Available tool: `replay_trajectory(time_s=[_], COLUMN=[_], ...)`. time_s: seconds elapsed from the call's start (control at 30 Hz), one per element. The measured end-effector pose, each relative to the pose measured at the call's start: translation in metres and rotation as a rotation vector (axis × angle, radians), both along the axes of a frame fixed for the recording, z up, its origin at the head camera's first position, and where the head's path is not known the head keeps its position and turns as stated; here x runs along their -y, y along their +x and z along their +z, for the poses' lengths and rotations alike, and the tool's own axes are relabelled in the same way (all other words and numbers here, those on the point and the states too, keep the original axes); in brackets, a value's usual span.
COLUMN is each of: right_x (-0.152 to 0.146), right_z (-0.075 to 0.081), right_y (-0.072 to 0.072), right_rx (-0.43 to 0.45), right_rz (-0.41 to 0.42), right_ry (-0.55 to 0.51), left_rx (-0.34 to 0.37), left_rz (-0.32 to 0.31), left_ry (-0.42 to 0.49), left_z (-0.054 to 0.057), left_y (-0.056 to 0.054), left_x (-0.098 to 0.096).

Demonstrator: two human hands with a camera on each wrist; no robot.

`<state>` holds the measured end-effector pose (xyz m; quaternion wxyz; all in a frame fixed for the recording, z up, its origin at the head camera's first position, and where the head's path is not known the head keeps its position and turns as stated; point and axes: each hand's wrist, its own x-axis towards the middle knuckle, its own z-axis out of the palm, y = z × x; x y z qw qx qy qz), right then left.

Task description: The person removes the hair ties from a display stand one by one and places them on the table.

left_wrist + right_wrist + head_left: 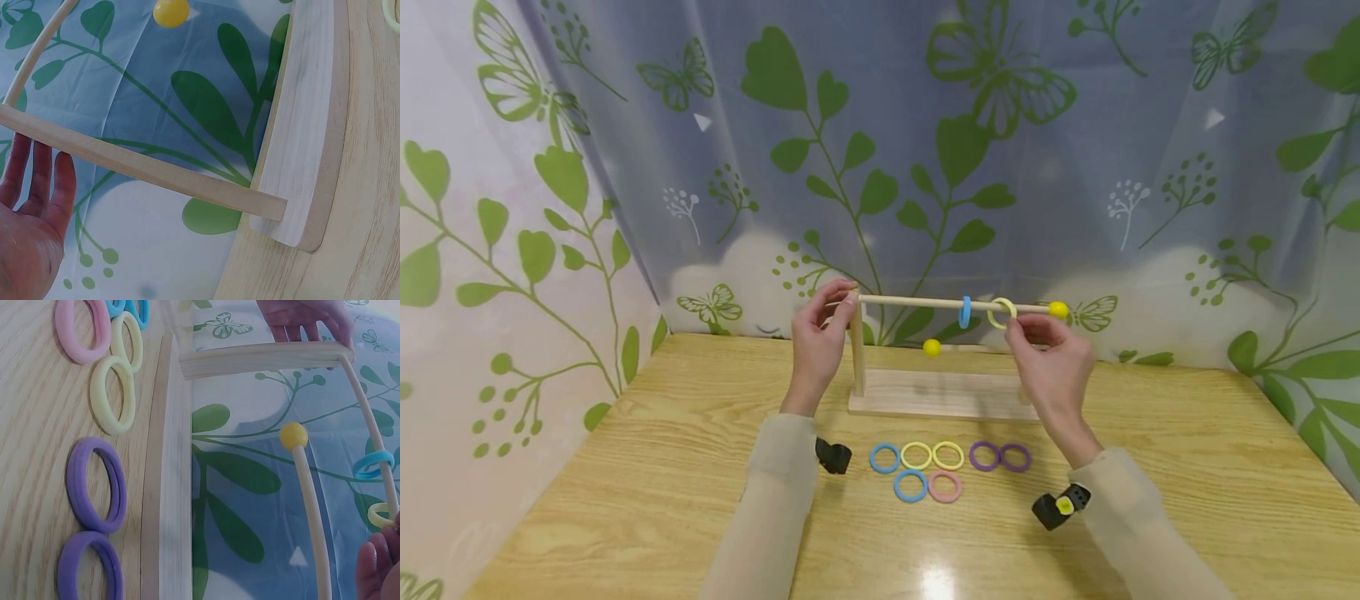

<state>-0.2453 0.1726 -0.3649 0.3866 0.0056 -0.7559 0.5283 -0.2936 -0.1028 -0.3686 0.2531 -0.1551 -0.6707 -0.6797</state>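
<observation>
A wooden stand (940,393) has an upright post (858,350) at its left and an upper rod (910,299) tipped with a yellow ball (1057,310). My left hand (820,333) grips the post's top, where the rod joins it. My right hand (1056,362) pinches a pale yellow ring (1002,313), which goes around the rod near the ball end. A blue ring (965,312) hangs on the rod just left of it. In the right wrist view only part of my right hand (381,565) shows, beside the yellow ring (380,515).
On the table in front of the stand lie blue rings (885,458), yellow rings (948,455), a pink ring (944,486) and purple rings (1015,457). A lower rod ends in another yellow ball (932,347). Leaf-patterned cloth (865,100) hangs behind the table.
</observation>
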Motion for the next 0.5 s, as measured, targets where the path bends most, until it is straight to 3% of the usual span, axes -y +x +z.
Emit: replay_trajectory(time_s=[0.5], right_x=[-0.014], right_z=[0.003], right_y=[0.003], right_rx=[0.024], right_rz=[-0.054], right_ry=[-0.038], left_rx=[0.027], left_rz=[-0.002], left_ry=[0.009], left_z=[0.001], left_y=[0.001], left_x=[0.0])
